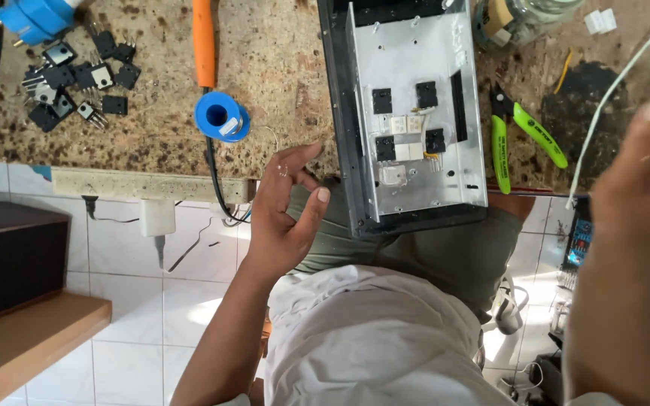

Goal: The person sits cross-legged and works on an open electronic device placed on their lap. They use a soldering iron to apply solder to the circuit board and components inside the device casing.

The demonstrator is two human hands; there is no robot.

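Note:
My left hand hovers open just off the counter edge, fingers loosely curled, holding nothing, left of a metal chassis. The chassis lies on the speckled stone counter, overhanging its edge, with black transistors and white blocks mounted on its silver plate. My right hand is raised at the right edge, blurred and close to the camera, near a thin white wire; whether it grips the wire is unclear.
A blue solder spool and an orange-handled soldering iron lie left of the chassis. Loose black transistors sit far left by a blue plug. Green-handled cutters lie to the right. A wooden shelf stands below left.

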